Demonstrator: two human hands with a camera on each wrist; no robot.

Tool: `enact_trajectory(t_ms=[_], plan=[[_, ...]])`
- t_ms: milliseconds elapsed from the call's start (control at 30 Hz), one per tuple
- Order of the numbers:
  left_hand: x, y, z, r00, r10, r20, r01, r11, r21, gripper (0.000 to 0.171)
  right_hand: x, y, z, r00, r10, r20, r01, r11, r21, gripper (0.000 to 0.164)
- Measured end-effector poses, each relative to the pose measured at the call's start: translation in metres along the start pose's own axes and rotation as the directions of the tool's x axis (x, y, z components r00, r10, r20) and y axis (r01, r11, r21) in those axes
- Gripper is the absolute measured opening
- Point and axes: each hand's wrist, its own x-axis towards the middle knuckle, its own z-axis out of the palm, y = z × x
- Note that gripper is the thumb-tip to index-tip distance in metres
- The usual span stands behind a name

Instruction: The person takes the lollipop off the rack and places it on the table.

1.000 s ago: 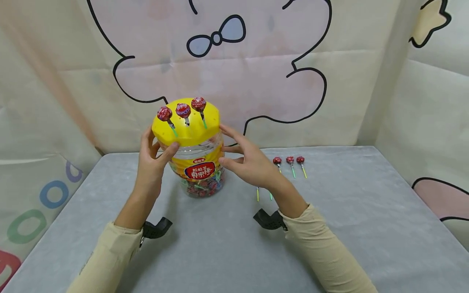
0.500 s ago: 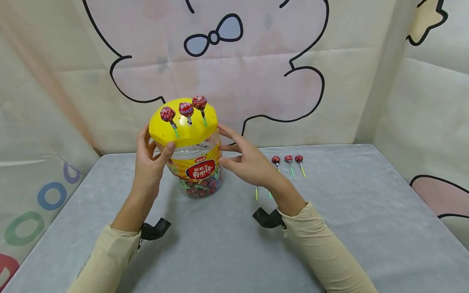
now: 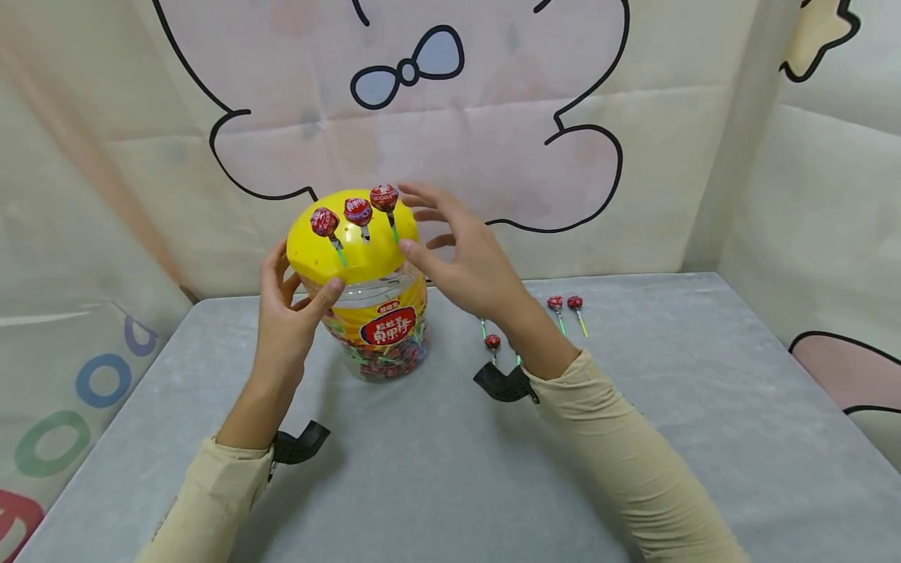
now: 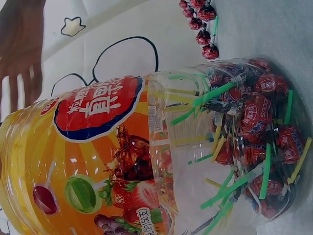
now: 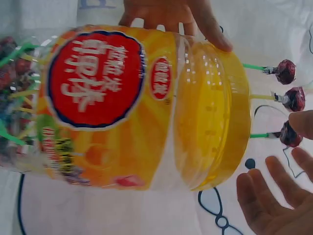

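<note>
A: Head view. How to handle this well?

B: My judgement: brace the jar point(image 3: 389, 327) with the left hand point(image 3: 285, 328); let the right hand point(image 3: 468, 258) work 1 lollipop at a time by its stick, straight, no bending. Jar stands on the table point(image 3: 422, 469) left of middle, nearer the far edge. Loose lollipops point(image 3: 575, 303) lie right of it, towards that edge; some hidden.

A: Fingers?

B: Left ones grip the jar around the lower edge of the yellow lid point(image 3: 362, 258). Right ones spread, beside the rightmost of 3 lollipops point(image 3: 358, 209) on the lid.

A: Left wrist view?

B: Jar wall, wrapped candy point(image 4: 257, 115) at its base. Left grip: can't tell here.

A: Right wrist view?

B: Right thumb point(image 5: 304, 125) overlaps 1 lollipop head; contact uncertain. Other right fingers parted, clear of the lid.
</note>
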Motion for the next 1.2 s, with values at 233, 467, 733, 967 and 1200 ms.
enact_trajectory(t_ms=[233, 467, 733, 967, 1200], plan=[[-0.001, 0.001, 0.001, 1.000, -0.020, -0.008, 0.020, 1.000, 0.005, 0.079, 0.019, -0.011, 0.005, 0.995, -0.097, 0.021, 0.097, 0.995, -0.011, 0.050], [-0.008, 0.006, 0.011, 0.997, -0.032, -0.069, 0.036, 0.998, 0.052, 0.082, 0.032, -0.001, 0.010, 0.997, -0.057, -0.051, 0.058, 0.998, 0.017, 0.041], [-0.013, 0.006, 0.013, 0.994, -0.050, -0.102, 0.058, 0.996, 0.074, 0.084, 0.036, 0.008, 0.002, 0.998, -0.035, -0.055, 0.039, 0.997, 0.062, 0.039], [-0.005, 0.002, 0.007, 0.998, 0.006, -0.059, -0.004, 0.999, 0.035, 0.087, 0.038, 0.006, -0.006, 0.991, -0.106, -0.087, 0.107, 0.994, 0.017, 0.039], [-0.004, 0.001, 0.006, 0.999, 0.035, -0.024, -0.035, 0.999, 0.005, 0.084, 0.039, 0.000, -0.013, 0.978, -0.160, -0.133, 0.168, 0.984, 0.055, 0.040]])
